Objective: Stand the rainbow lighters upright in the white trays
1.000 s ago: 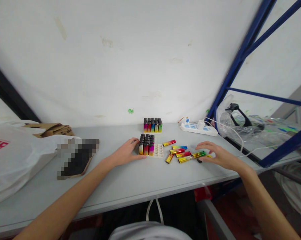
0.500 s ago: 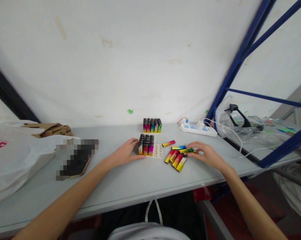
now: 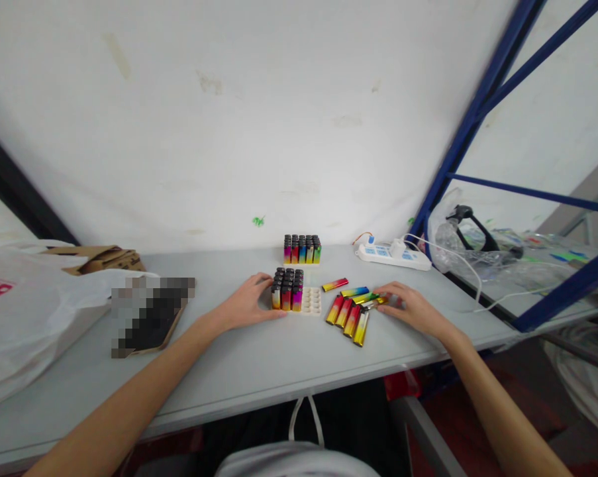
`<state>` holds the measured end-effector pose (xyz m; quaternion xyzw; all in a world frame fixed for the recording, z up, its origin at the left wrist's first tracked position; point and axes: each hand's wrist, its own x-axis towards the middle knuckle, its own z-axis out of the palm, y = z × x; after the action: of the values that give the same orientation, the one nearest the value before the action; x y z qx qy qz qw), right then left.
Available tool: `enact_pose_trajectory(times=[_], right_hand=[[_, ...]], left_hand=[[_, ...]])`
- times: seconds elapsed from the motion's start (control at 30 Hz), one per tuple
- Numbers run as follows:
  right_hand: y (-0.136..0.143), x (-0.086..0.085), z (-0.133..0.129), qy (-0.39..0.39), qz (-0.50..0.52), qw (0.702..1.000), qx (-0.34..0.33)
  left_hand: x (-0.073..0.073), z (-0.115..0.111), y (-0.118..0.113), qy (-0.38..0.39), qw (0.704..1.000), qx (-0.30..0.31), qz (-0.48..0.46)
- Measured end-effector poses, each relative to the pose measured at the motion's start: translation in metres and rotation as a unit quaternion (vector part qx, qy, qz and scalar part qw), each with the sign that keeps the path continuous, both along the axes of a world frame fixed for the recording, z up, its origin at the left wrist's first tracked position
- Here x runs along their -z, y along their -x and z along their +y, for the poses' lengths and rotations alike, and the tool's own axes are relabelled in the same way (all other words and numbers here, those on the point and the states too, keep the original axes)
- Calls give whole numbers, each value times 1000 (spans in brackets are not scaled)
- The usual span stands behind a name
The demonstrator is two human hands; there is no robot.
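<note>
My left hand (image 3: 251,303) grips the left end of a white tray with round holes (image 3: 312,301), thumb at the front and fingers behind. Black-topped, colourful lighters (image 3: 287,298) stand upright in the tray's left part; holes show at its right. My right hand (image 3: 402,306) is over the loose pile, its thumb and fingers closed around the end of a yellow-and-silver lighter (image 3: 373,305). Several red-and-yellow lighters (image 3: 343,313) lie fanned out beside it. A blue-and-yellow lighter (image 3: 354,291) and a red one (image 3: 335,285) lie farther back.
Near the wall stands a second full block of lighters (image 3: 302,250). A white power strip (image 3: 394,256) with cables lies at the back right, beside the blue frame (image 3: 435,189). To the left are a dark, pixelated flat object (image 3: 154,318), cardboard (image 3: 104,258) and a white bag (image 3: 40,311).
The tray and my left hand have shifted slightly left. In the pile, the front lighters have spread apart, and the lighter at my right fingers has turned. My right hand moved slightly right.
</note>
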<state>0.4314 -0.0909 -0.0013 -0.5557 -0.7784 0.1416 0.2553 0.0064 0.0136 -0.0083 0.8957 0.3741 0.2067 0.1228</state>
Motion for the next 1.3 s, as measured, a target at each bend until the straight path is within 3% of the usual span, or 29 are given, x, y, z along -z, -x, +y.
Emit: enact_pose_trajectory(times=[0.37, 0.6, 0.83, 0.93, 1.03, 1.17, 1.3], right_hand=[[14, -7, -8, -90, -67, 993, 43], [6, 0, -3, -31, -68, 997, -13], [3, -9, -6, 20, -80, 995, -53], [-2, -8, -4, 25, -18, 999, -27], [1, -4, 3, 47, 129, 990, -9], [29, -9, 16, 82, 345, 934, -47], [74, -33, 33, 159, 435, 878, -119]], left_hand=[[-2, -3, -2, 11, 1000, -14, 0], [0, -2, -2, 3, 1000, -10, 0], [3, 0, 0, -4, 1000, -5, 0], [3, 0, 0, 2, 1000, -4, 6], [2, 0, 1, 4, 1000, 0, -1], [1, 0, 1, 6, 1000, 3, -5], [1, 0, 0, 1, 1000, -4, -5]])
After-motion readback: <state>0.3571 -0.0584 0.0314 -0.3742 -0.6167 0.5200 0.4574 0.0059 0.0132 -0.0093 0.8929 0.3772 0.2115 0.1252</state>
